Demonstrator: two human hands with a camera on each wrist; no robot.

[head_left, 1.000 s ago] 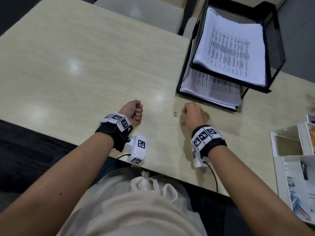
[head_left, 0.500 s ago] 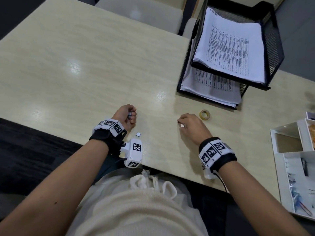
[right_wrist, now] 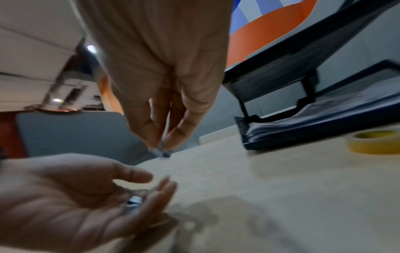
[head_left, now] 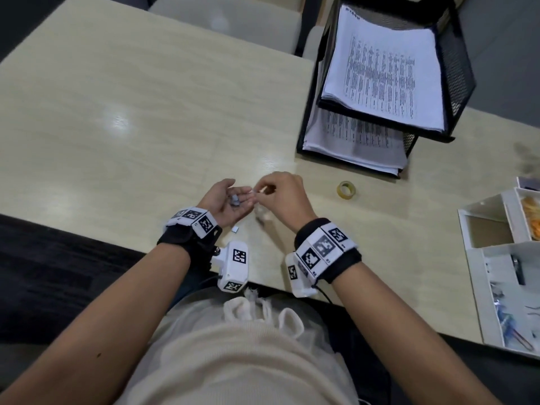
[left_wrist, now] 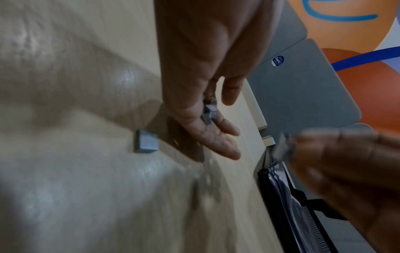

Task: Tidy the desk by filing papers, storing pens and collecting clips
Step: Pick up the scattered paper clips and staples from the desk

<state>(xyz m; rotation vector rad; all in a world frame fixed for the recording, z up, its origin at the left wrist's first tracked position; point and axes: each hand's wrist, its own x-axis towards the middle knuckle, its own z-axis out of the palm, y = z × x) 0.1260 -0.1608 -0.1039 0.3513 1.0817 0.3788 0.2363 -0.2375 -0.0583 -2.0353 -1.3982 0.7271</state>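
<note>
My left hand (head_left: 230, 197) lies palm up and open just above the desk, with small grey binder clips (head_left: 234, 200) resting in the palm. They show too in the left wrist view (left_wrist: 209, 113). My right hand (head_left: 260, 192) hovers over the left fingertips and pinches one small clip (right_wrist: 161, 151) between thumb and forefinger. Another grey clip (head_left: 235, 228) lies on the desk (head_left: 146, 127) beside my left wrist, also seen as the clip (left_wrist: 145, 143) in the left wrist view.
A black mesh paper tray (head_left: 460, 83) holding printed sheets stands at the back right. A yellow tape roll (head_left: 346, 189) lies right of my hands. A white desk organiser (head_left: 491, 258) with pens sits at the far right. The desk's front edge runs under my wrists.
My left hand has turned palm up and uncurled from a fist, showing the clips. My right hand has lifted a clip off the desk and carried it left over the left hand.
</note>
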